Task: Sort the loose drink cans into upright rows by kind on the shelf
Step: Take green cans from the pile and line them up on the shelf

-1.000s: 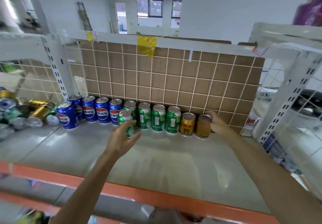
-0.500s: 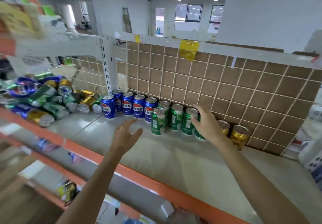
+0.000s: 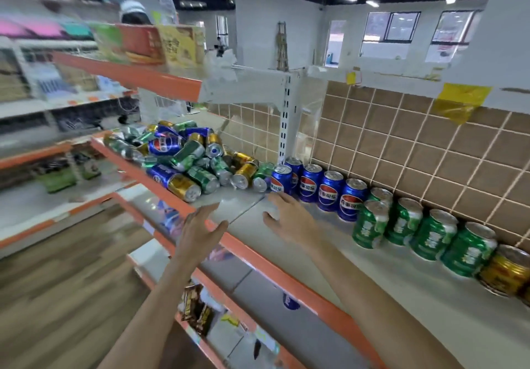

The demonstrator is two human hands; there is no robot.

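Here, both empty grips, left hand (image 3: 200,229) and right hand (image 3: 289,219), spread-fingered over the shelf (image 3: 372,265) near the loose cans (image 3: 186,159).

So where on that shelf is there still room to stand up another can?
The shelf is bare in front of the upright rows, between the orange front edge and the blue cans and green cans. There is also a small gap between the pile of loose cans and the first blue can. The pile itself is crowded, and the rows leave no gap at the tiled back wall.

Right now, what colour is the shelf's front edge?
Orange, on the shelf's front edge, clearest in the head view.
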